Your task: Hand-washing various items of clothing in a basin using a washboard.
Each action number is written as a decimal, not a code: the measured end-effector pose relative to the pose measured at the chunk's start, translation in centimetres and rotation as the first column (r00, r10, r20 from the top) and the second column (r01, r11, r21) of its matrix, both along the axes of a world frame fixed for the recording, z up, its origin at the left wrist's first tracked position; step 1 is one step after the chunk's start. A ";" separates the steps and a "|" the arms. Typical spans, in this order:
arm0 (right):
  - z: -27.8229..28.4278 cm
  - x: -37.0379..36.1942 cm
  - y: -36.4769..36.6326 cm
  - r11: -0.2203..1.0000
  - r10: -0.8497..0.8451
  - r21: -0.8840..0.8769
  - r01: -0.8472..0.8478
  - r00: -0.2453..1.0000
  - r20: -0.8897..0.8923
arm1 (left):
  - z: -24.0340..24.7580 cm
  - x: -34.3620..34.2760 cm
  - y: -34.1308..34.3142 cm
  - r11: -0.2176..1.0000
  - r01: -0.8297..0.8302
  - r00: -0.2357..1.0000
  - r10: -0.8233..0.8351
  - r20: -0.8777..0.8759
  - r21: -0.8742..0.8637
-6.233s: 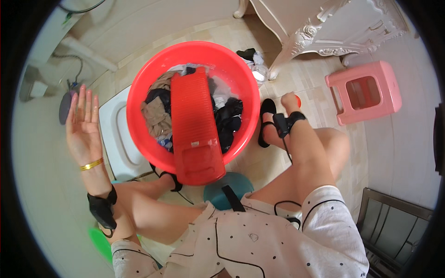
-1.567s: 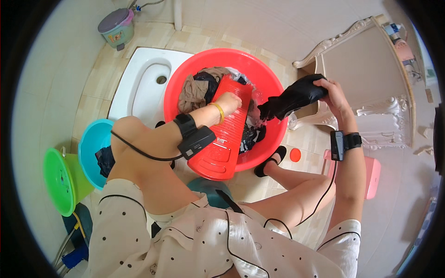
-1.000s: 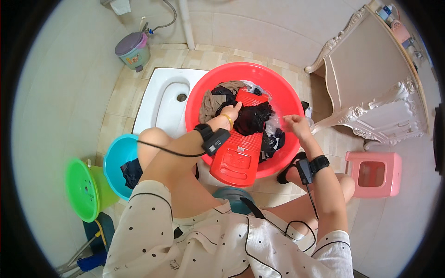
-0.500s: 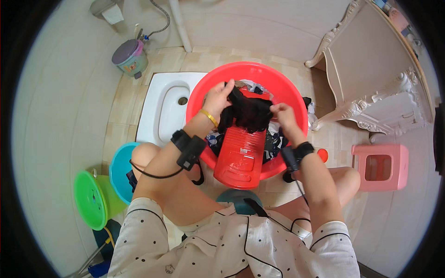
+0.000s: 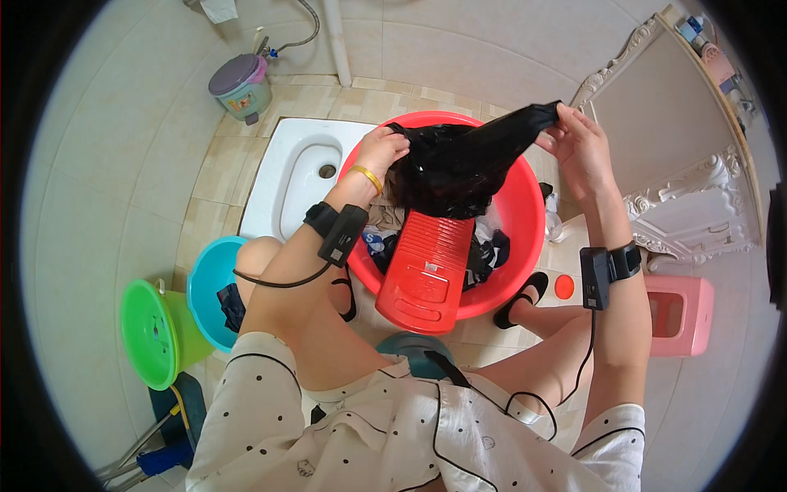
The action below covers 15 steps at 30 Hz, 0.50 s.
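Note:
A glossy, wet-looking black garment (image 5: 467, 164) is stretched between my two hands above the red tub. My left hand (image 5: 384, 153) pinches its left end, fingers closed, over the tub's left rim. Raised higher, beyond the right rim, my right hand (image 5: 578, 143) grips a corner and pulls it out into a point. The middle of the garment droops over the top of a red washboard (image 5: 425, 279), which leans in the red tub (image 5: 525, 197). Other clothes (image 5: 490, 254), dark and pale, lie around the board; the garment hides part of them.
A white squat toilet (image 5: 261, 193) is set in the floor left of the tub. At the left stand a blue basin (image 5: 201, 287) with dark cloth and a green bucket (image 5: 147, 336). On the right are a pink stool (image 5: 697, 316), a red lid-like disc (image 5: 564, 286) and a carved white cabinet (image 5: 639, 107).
The bunched black garment has been spread out wide. My right hand has moved up and to the right with its corner; my left hand has stayed near the left rim.

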State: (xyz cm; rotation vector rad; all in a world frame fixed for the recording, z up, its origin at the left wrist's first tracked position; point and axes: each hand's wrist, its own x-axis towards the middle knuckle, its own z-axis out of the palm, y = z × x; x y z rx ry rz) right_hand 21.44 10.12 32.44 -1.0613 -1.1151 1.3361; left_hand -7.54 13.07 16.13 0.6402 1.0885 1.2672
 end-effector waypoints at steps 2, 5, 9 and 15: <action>1.1 -1.5 -0.6 0.999 0.034 0.027 -0.032 0.996 -0.083 | 0.3 1.1 -0.3 0.997 0.075 0.991 -0.079 -0.110 -0.035; 1.8 -2.7 -1.0 0.998 0.052 0.039 -0.047 0.990 -0.128 | 0.5 2.4 -1.5 0.967 0.255 0.922 -0.250 -0.297 -0.022; 3.3 -2.7 -0.9 0.981 0.124 0.164 -0.099 0.981 -0.150 | -1.0 3.6 -2.1 0.800 0.585 0.613 -0.329 -0.719 0.133; 8.0 -2.4 -1.2 0.936 0.158 0.335 -0.107 0.979 -0.130 | -1.4 5.5 -3.2 0.745 0.582 0.610 -0.136 -0.780 0.325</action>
